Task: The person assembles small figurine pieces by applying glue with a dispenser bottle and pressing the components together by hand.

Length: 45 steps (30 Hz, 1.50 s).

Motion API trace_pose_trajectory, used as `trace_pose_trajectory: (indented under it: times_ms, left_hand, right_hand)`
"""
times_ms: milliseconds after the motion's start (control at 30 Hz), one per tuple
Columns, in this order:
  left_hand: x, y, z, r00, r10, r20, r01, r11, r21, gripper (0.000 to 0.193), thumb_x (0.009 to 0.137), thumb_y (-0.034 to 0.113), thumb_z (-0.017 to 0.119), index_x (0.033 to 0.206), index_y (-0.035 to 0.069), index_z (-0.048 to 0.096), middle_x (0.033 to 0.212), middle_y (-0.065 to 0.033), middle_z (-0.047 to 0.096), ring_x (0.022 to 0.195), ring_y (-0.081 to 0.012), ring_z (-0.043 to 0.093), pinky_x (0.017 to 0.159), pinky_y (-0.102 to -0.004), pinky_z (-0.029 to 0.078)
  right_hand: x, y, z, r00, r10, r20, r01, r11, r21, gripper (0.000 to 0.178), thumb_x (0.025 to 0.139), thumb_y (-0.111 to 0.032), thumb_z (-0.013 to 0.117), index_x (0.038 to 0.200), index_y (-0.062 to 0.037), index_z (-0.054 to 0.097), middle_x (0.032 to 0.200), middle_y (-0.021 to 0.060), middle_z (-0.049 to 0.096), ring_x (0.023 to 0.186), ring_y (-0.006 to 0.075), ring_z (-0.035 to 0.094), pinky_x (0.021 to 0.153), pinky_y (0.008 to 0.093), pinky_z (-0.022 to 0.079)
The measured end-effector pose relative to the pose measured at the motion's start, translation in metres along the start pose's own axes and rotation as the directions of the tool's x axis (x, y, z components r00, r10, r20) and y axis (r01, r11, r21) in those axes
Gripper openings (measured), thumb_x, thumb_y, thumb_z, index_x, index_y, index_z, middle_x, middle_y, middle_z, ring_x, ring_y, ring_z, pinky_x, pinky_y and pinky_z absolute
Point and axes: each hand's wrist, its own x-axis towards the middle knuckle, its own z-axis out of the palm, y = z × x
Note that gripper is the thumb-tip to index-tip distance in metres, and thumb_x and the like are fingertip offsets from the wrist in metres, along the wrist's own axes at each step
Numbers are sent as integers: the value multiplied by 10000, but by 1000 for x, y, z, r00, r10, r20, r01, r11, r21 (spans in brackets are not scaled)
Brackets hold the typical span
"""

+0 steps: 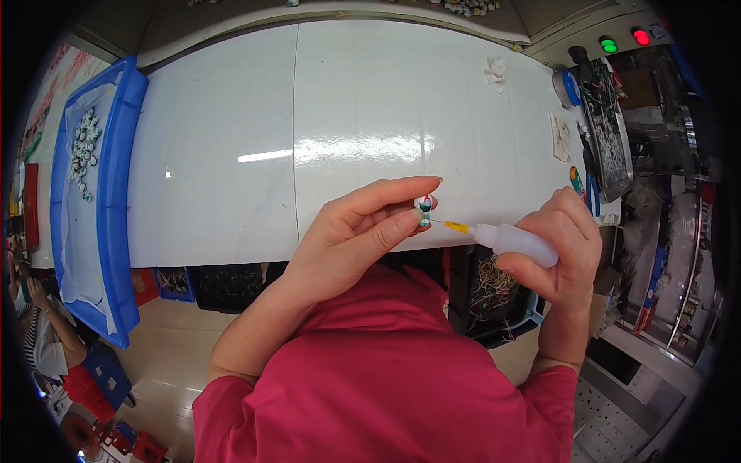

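Between thumb and fingers of my left hand [363,231] is a small white and green toy figure [424,207] with a bit of red on its head. It is held upright above the near edge of the white table [224,193]. My right hand [567,243] is wrapped round a translucent white squeeze bottle [517,244]. A yellow needle tip [456,227] on the bottle points left, and its thin needle reaches the figure's lower right side. Whether the needle touches the figure I cannot tell.
At the left stands a blue tray [116,193] with several small figures [85,150] on a white liner. A crumpled tissue [495,73], blue tape roll [570,88], pliers [592,189] and a metal tray [610,131] lie to the right. Bins of wires [494,285] sit below the table edge.
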Motion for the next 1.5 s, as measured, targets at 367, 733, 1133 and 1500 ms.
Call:
trace_pose_trajectory:
  times_ms: [367,733,1133,1500]
  left_hand:
    - [0,3,2,999,-42,-6,42,999,32,327,909,97,537,1231,43,525,1113,-74,579,1010,-133,552,879,-265,462]
    - [0,2,3,999,-25,-31,26,1000,8,325,907,92,539,1226,36,526,1109,-80,583,1030,-146,550,890,-274,468]
    - [4,2,10,998,-40,-41,40,999,7,329,905,78,535,1229,21,516,1114,-90,578,1032,-149,550,899,-283,470]
    - [12,-2,26,996,0,-85,-2,1000,-19,318,911,81,529,1215,-7,498,1133,-82,560,1023,-129,550,902,-270,460]
  right_hand:
    - [3,-3,-4,998,-64,2,64,995,-81,415,509,-351,818,701,-78,571,627,13,462,527,184,408,486,304,306]
    - [-2,2,1,999,-42,-20,41,998,-49,417,514,-351,818,716,-76,577,632,17,472,536,187,424,490,305,319]
    - [-18,12,9,996,60,-72,-55,996,69,415,523,-319,828,737,-70,574,632,26,494,547,191,438,487,302,333]
    - [-52,64,1,864,353,-360,-210,901,379,294,718,-216,737,867,-21,576,757,44,553,667,169,503,635,261,403]
